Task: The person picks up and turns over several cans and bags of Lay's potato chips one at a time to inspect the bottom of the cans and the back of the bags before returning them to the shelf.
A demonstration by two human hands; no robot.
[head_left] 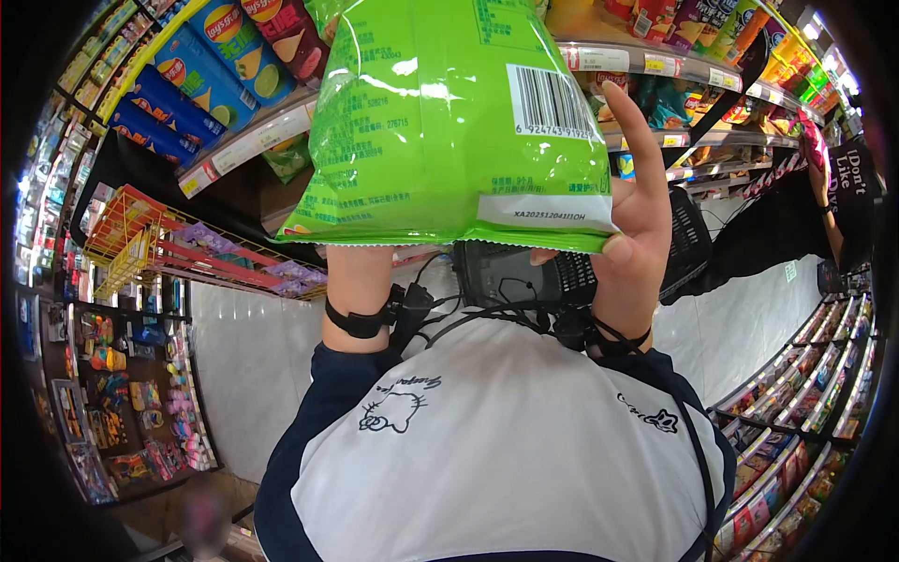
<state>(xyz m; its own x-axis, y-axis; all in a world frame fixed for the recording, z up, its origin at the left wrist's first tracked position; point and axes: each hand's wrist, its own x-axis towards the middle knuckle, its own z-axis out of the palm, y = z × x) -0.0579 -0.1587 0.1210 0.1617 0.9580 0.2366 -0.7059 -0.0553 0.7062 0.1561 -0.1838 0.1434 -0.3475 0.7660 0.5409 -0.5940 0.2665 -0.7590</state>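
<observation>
I note the green chip bag (449, 122) held up before the shelf edge (253, 140), right hand (637, 220) gripping its lower right corner, left hand (361, 272) hidden behind it, grip unclear; judged mid-inspection, calling next for steady 2-handed support.
</observation>
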